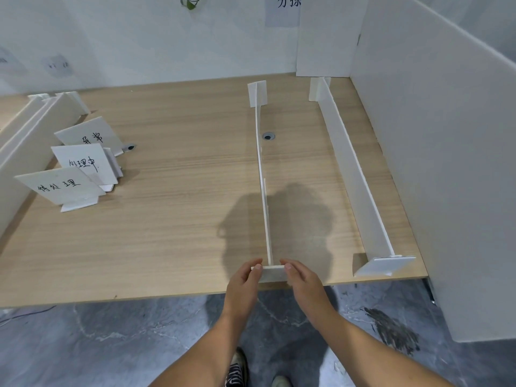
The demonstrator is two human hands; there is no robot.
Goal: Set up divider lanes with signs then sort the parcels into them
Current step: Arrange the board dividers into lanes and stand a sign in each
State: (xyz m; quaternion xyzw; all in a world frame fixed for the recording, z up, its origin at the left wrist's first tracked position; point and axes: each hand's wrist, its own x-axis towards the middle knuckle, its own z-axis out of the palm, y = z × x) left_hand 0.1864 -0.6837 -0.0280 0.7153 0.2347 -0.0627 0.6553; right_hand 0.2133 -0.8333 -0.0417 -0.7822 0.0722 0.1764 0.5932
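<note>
1. At the bottom of the frame is a gray floor (111, 344). A striped shoe (237, 367) shows between the two bare arms.
2. The left hand (245, 277) and the right hand (303, 277) are at the near edge of the desk (181, 219), low in the middle of the frame.
3. Both hands have bent fingers. Each hand pinches one end of the small cross piece (272, 273) at the near end of the middle divider (264, 191). The left hand has the left end and the right hand has the right end.
4. The middle divider is a long, thin white strip. It stands on its edge and runs from the hands up toward the wall. It has another small cross piece at its far end.
5. A dark shadow lies on the desk around the near part of this divider.
6. The right divider (351, 169) stands on the right side of the desk, well apart from the middle one. No hand touches it. It also has a cross piece at each end.
7. Three white signs (60, 185) with black handwriting stand close together on the left side of the desk.
8. Long white boards (33, 129) lie just beside the signs, at the left edge of the frame.
9. Two round holes (268, 136) are in the desk. One is just right of the middle divider and one is by the signs.
10. A tall white panel (432, 163) stands on the right.
11. A paper (284, 7) with writing hangs on the wall at the top.
</note>
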